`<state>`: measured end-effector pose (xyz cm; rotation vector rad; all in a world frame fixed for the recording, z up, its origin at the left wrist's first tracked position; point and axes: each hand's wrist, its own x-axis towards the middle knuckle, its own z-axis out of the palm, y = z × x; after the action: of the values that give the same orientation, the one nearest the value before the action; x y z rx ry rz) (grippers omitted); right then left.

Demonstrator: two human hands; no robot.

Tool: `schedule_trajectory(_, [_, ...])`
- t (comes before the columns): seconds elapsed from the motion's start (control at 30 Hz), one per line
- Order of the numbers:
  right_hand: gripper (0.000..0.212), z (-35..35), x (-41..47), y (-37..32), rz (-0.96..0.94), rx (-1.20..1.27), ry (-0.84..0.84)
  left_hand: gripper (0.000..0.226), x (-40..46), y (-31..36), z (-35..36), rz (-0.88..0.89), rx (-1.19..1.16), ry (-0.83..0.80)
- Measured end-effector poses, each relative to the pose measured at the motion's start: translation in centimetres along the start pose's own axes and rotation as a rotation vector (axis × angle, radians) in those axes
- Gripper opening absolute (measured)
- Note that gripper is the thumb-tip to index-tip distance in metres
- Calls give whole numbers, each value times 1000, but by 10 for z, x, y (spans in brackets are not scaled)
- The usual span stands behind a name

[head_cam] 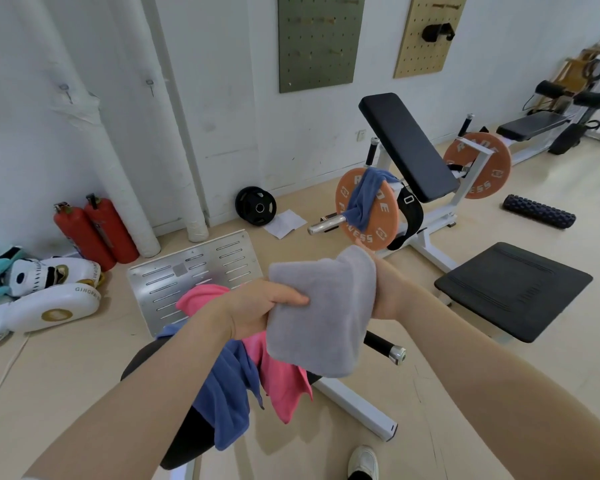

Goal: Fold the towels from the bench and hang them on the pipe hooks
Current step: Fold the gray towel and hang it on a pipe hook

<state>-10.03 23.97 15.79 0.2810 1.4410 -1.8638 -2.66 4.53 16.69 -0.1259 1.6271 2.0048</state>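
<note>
A folded grey towel [321, 313] hangs in the air between my hands. My left hand [260, 306] grips its left edge. Most of my right hand [383, 289] is hidden behind the towel's right side, holding it there. Below them a pink towel [281, 379] and a blue towel [227, 386] lie draped over the black padded bench [136, 362]. Another blue towel [364, 197] hangs over an orange weight plate. Two small hooks [66, 91] [149, 85] stick out of the white wrapped pipes on the wall at upper left; nothing hangs on them.
A plate-loaded machine with orange plates [368, 211] and a black pad [407, 147] stands ahead. A metal footplate [194, 275], red extinguishers [96, 232], white boxing pads [45, 299], a black plate [256, 205] and a foam roller [539, 211] lie on the floor.
</note>
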Motion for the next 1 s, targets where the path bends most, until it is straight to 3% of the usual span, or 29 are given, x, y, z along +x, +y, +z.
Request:
schedule_trajectory(0.1, [65,11,-3,-8,-147,132,-55,30,-4,-5,0,2,46,-33])
schedule_trajectory(0.23, [20,11,-7,-21,-275,110,-113,37,-11,-13,-10,34,95,-8])
schedule_trajectory(0.3, [13,10,-8,-26,-264,4,-114,36,-10,-17,-13,65,-4,27])
schedule_trajectory(0.5, [38,3,2,-9,-14,-355,0,16,5,-22,-8,207,-223,328])
schedule_trajectory(0.6, [25,0,2,-2,-170,-376,-24,13,10,-21,-10,229,-235,393])
schedule_trajectory(0.7, [23,0,5,2,-354,-270,77,22,12,-22,-15,278,-189,269])
schedule_trajectory(0.77, [18,3,4,5,-414,-248,156,24,13,-22,-17,242,-120,276])
schedule_trajectory(0.87, [10,7,0,5,-512,-233,240,18,16,-16,-16,247,-34,444])
schedule_trajectory(1.0, [8,12,-6,1,-627,-178,239,13,15,-1,-17,453,144,673])
